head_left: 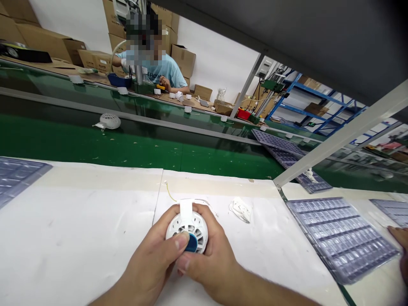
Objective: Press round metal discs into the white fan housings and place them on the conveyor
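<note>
A round white fan housing [199, 223] with slotted vents and a blue disc at its centre is held between both hands above the white work surface. My left hand [159, 253] wraps its left side, the thumb pressing on the edge of the blue disc [192, 243]. Around the right side curl the fingers of my right hand [215, 255], its thumb at the lower rim. A white tab [186, 210] sticks up at the top of the housing. Behind it, a thin yellow wire [170, 193] with a small white connector lies on the surface.
Crumpled white stickers or paper [240, 210] lie right of my hands. Clear plastic trays [342, 233] rest at the right, another [19, 174] at far left. A white fan part [110, 121] sits on the green conveyor [153, 148]. A co-worker [168, 70] sits beyond; another person's hand [398, 236] shows at right.
</note>
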